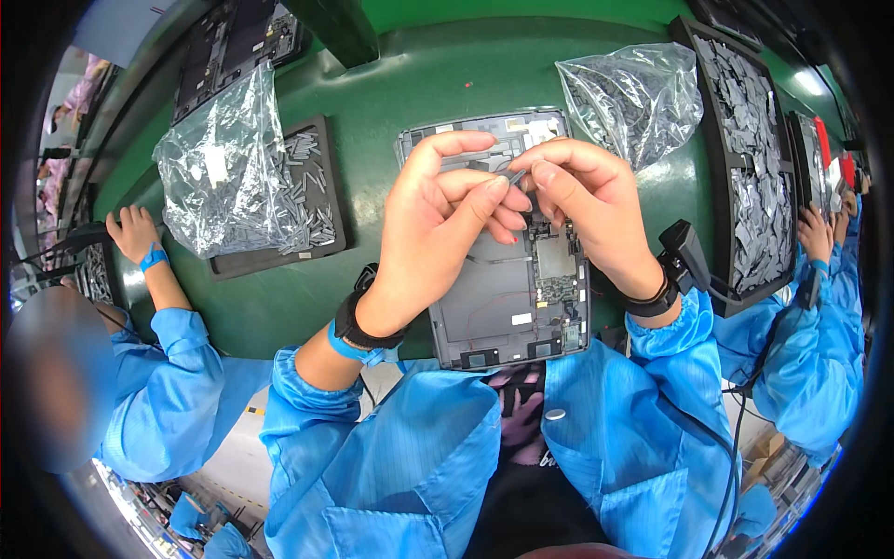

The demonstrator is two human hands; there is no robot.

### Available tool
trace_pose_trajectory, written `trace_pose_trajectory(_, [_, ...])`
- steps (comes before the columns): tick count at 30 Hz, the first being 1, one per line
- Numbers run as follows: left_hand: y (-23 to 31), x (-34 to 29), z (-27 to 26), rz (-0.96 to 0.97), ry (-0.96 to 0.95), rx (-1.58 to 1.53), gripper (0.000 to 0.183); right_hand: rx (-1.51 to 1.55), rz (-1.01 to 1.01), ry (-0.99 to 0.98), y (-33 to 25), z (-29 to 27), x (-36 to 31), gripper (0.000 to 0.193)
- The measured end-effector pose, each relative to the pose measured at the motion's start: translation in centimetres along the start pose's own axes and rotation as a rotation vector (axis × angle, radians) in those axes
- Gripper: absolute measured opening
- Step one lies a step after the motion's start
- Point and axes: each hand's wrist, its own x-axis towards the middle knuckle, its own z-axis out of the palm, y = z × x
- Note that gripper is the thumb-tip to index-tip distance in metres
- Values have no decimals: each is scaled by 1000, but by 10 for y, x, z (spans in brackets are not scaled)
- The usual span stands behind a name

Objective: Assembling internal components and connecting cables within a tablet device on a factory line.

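Observation:
Both hands meet above an opened tablet-like device (480,298), whose circuit board and dark inner panel show. My left hand (442,219) pinches a small dark grey strip-like piece (515,176) between thumb and fingertips. From the other side my right hand (582,191) grips the same piece with thumb and index finger. The piece is tiny and largely covered by the fingers, so its exact kind cannot be made out. Beneath the hands, the upper part of the device is partly hidden. Thin red wires lie across its lower half.
A clear bag of small dark parts (219,177) lies over a black tray (331,210) on the left. Another clear bag (633,98) sits at the back right, beside a dark compartmented tray (787,168) of grey pieces. Co-workers' hands (138,233) are at both sides of the green table (391,79).

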Motion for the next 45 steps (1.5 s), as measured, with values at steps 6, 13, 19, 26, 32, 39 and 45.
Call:
trace_pose_trajectory(6, [0, 1, 4, 11, 10, 10, 33, 152, 69, 15, 11, 3, -4, 16])
trace_pose_trajectory(13, [-2, 8, 6, 56, 2, 101, 35, -12, -137, 197, 12, 4, 3, 16])
trace_pose_trajectory(19, [16, 40, -13, 450, -49, 1242, 12, -316, -249, 240, -2, -56, 35, 16])
trace_pose_trajectory(26, [-19, 77, -2, 584, -15, 1254, 12, -1059, -500, 149, 5, -54, 47, 10])
trace_pose_trajectory(32, [-22, 89, -1, 549, -46, 1344, 12, -1238, -672, 78, 19, -60, 48, 9])
trace_pose_trajectory(39, [-25, 93, -4, 555, -36, 1298, 11, -1310, -713, 49, 23, -58, 47, 14])
trace_pose_trajectory(45, [-26, 95, -6, 550, -86, 1293, 10, -1375, -673, 50, 19, -48, 51, 12])
